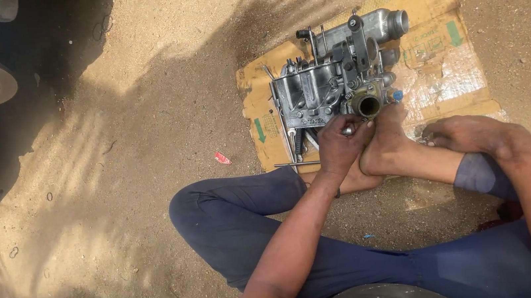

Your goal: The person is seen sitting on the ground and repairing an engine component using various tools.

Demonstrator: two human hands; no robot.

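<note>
While sat on sandy ground, left hand (339, 144) curled shut on a small metal piece against the near edge of the engine part (331, 78) lying lengthwise on cardboard (442, 62), nearer than right hand (460, 135), fingers down on cardboard, grip unclear.

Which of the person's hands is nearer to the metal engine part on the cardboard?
Left. The left hand touches the near edge of the metal engine part. The right hand rests apart on the cardboard, beside a bare foot.

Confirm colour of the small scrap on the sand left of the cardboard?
Red scrap, head view.
</note>
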